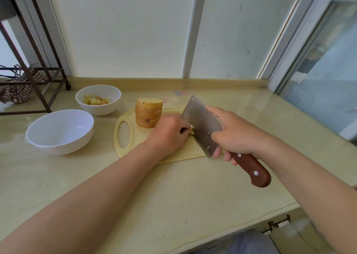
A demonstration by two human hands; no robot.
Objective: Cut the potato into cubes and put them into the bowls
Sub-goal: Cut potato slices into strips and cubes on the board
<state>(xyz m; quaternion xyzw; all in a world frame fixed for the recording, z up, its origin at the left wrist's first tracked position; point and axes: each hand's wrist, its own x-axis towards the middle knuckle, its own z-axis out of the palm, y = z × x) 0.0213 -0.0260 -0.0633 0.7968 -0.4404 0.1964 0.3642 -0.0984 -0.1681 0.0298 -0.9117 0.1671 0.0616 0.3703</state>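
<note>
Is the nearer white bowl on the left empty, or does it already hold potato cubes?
Empty: the nearer bowl shows only bare white inside. The cut pieces lie in the farther bowl.

Looks like a home kitchen, with the working place built directly against a window. Shows a pale stone counter [173,195] with a raised back strip and, just behind it at 12 o'clock, frosted panes [125,31] in white frames [195,31], then a clear glass pane [328,70] at 3 o'clock. Carries ordinary cooking things: a yellow cutting board [139,137] in the middle, a sliced potato [148,115] standing on it, a steel cleaver [202,126] with a wooden handle. Has a white near bowl [58,147] at 9 o'clock of the board and a white far bowl [100,108] at 10 o'clock with potato pieces [95,100] inside. Keeps a dark metal rack [38,76] at the far left end, with a checked cloth bag [17,91] behind its bars.
</note>
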